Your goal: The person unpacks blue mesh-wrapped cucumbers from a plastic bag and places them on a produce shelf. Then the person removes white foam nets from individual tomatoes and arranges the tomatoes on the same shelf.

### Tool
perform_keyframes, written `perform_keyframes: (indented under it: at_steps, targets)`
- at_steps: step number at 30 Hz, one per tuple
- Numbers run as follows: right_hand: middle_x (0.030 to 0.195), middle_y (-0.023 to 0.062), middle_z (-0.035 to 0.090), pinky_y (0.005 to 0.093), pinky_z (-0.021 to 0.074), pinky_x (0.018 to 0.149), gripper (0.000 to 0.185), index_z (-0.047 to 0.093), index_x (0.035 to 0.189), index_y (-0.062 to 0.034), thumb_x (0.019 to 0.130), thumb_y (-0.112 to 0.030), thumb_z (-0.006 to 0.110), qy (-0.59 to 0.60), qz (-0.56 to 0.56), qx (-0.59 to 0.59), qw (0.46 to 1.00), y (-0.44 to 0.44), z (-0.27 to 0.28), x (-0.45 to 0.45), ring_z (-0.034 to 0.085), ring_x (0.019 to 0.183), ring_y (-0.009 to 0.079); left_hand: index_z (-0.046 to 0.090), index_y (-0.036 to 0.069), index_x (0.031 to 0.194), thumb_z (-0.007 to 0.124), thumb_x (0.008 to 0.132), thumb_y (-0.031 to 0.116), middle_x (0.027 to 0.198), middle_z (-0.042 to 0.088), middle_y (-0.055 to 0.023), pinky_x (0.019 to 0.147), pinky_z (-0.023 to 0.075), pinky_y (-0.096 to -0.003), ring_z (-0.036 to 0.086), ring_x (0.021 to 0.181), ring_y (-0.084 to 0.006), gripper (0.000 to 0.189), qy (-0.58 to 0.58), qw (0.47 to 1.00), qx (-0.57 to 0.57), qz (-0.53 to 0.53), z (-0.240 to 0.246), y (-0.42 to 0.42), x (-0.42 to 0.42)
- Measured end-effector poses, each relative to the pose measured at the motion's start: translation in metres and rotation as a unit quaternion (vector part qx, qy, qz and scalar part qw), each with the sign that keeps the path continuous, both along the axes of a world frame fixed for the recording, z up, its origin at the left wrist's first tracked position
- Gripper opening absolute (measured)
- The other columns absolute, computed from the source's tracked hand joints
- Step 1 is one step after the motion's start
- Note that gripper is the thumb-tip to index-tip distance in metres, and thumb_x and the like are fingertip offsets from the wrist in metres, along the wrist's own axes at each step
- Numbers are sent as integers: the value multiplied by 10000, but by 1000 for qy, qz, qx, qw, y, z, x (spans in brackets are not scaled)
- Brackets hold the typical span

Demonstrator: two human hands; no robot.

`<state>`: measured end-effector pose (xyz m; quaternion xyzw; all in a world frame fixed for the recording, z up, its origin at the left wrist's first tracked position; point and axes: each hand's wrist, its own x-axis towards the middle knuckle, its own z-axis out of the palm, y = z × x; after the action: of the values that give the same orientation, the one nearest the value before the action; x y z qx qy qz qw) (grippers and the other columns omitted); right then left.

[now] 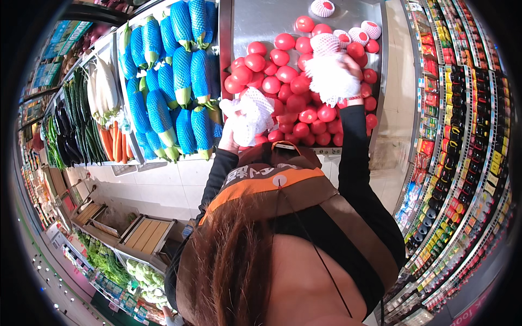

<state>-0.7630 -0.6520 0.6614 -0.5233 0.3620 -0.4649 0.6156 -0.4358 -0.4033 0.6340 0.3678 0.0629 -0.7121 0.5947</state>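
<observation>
Red tomatoes (286,73) lie heaped on a stainless steel display tray (261,20) before me. My left hand (229,140), mostly hidden, grips a bunch of white foam net sleeves (251,116) at the heap's near left edge. Over the right of the heap, my right hand (352,67) is closed on another white foam net bundle (328,79). A rounded netted piece (325,44) tops that bundle; whether a tomato fills it I cannot tell. Several tomatoes in white foam nets (370,29) sit at the far right, and one more netted tomato (322,7) lies at the far edge.
Left of the tray, light green gourds in blue foam nets (181,75) fill a bin. Beyond them are carrots (116,142), white radishes (102,85), cucumbers (83,118) and eggplants (65,132). Shelves of bottles and packets (448,134) line the right. Wooden-slatted stands (147,234) are behind at left.
</observation>
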Motion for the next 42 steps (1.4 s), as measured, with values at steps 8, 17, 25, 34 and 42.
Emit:
perform_keyframes:
  at_steps: [8, 17, 25, 34, 42]
  targets:
    - [914, 14, 667, 276, 529, 728, 189, 633, 1008, 8, 924, -161, 651, -104, 106, 146, 978, -22, -15, 55, 638, 824, 109, 540, 29, 1277, 602, 941, 208, 1118, 672, -97, 897, 555, -393, 668, 1003, -246, 385, 5, 999, 0, 51, -2, 10, 16]
    - [878, 29, 683, 223, 523, 660, 198, 663, 1011, 27, 972, -142, 569, 64, -88, -53, 993, 14, -23, 71, 640, 762, 95, 547, 31, 1269, 607, 933, 206, 1114, 672, -100, 898, 550, -396, 666, 1003, -250, 384, 6, 997, -10, 80, 4, 11, 31]
    - [983, 38, 678, 268, 535, 797, 173, 622, 1086, 16, 977, -61, 512, 134, -64, 9, 989, 16, -27, 58, 640, 896, 118, 554, 32, 1263, 612, 925, 204, 1111, 673, -103, 899, 547, -399, 665, 1003, -253, 383, 21, 997, -16, 66, 3, 7, 21]
    - [861, 4, 663, 256, 500, 683, 148, 633, 993, 30, 891, -72, 667, 105, -104, 10, 989, 22, -20, 76, 568, 766, 69, 562, 34, 1256, 617, 917, 202, 1108, 674, -106, 901, 542, -402, 664, 1003, -257, 382, 26, 996, -15, 86, 0, 20, 22]
    - [920, -15, 636, 246, 487, 735, 202, 619, 1043, 17, 945, -160, 625, 104, -36, -41, 993, 11, 5, 77, 580, 824, 72, 547, 31, 1285, 615, 921, 233, 1154, 659, -117, 916, 536, -401, 659, 1025, -260, 422, 21, 994, -6, 111, 2, 28, 27]
